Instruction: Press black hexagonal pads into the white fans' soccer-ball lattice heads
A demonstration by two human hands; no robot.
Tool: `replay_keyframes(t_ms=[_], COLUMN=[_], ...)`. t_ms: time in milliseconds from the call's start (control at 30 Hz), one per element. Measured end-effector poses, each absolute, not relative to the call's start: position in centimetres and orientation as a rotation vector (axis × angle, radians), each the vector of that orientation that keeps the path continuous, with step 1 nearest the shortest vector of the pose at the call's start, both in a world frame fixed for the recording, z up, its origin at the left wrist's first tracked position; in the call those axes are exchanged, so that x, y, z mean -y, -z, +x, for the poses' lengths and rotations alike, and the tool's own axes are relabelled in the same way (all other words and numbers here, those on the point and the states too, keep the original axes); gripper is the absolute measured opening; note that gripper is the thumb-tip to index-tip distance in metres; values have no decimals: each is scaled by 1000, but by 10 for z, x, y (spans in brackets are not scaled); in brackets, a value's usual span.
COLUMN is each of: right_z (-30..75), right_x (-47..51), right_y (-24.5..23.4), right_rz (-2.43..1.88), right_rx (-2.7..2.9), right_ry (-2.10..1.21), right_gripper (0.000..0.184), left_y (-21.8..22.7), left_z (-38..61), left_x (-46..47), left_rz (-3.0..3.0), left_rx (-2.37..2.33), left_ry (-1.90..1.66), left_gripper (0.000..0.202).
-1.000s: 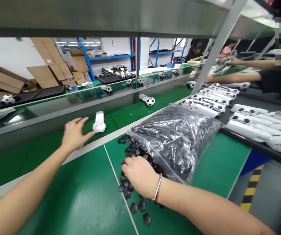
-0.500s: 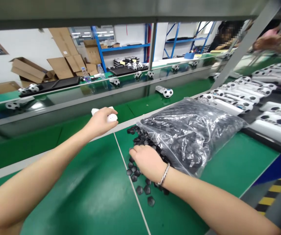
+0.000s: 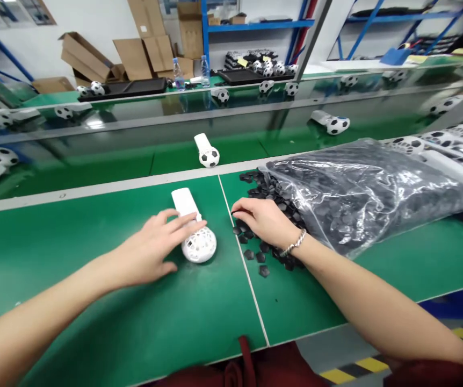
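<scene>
A white handheld fan (image 3: 199,245) with a round openwork head and flat handle lies on the green table. My left hand (image 3: 154,247) is over it, fingers spread across the neck and thumb apart at the side. To the right, my right hand (image 3: 266,219) is closed in a pinch at the edge of a heap of black pentagon pieces (image 3: 263,270). A small dark piece, probably one of these pentagons, shows at its fingertips. The heap spills from the mouth of a clear plastic bag (image 3: 360,188) full of them.
Beyond the table runs a green conveyor belt (image 3: 135,169) with football-patterned fans (image 3: 209,156) on it. More patterned fans (image 3: 441,142) lie at the far right. Black trays (image 3: 135,87), bottles (image 3: 178,74) and cartons (image 3: 137,62) are at the back.
My left hand has come back from the belt's edge to the table, where the white fan now lies under it. My right hand has drawn into a pinch beside the heap. The view has shifted.
</scene>
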State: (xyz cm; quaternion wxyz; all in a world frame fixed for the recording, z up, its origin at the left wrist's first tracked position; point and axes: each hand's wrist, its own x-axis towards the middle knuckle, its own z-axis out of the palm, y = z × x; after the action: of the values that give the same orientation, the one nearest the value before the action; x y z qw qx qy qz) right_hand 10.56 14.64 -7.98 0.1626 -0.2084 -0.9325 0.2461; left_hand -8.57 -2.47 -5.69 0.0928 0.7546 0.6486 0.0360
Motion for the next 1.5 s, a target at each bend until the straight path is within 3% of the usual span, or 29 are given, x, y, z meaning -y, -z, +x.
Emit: replay_keyframes(t_ms=[133, 467, 667, 967, 1333, 1500], right_z=[106, 108, 108, 96, 89, 86], right_x=[-140, -129, -120, -109, -109, -104], right_y=[77, 74, 77, 97, 101, 102], right_rz=[-475, -335, -216, -201, -431, -505], right_rx=[2547, 2419, 2350, 2362, 2288, 2275], right_ry=[-798, -1009, -1073, -1022, -1180, -1233], right_gripper=[6, 3, 4, 7, 36, 37], left_y=[52, 72, 71, 72, 73, 75], left_z=[-98, -65, -60, -55, -64, -64], left_x=[11, 2, -5, 7, 5, 3], left_rz=[2415, 2408, 2146, 1882, 1882, 1848], left_rx=[-1847, -2179, -2230, -2198, -2090, -2098], left_ry=[-119, -255, -78, -359, -468, -517], left_gripper=[49, 68, 55, 64, 63, 61])
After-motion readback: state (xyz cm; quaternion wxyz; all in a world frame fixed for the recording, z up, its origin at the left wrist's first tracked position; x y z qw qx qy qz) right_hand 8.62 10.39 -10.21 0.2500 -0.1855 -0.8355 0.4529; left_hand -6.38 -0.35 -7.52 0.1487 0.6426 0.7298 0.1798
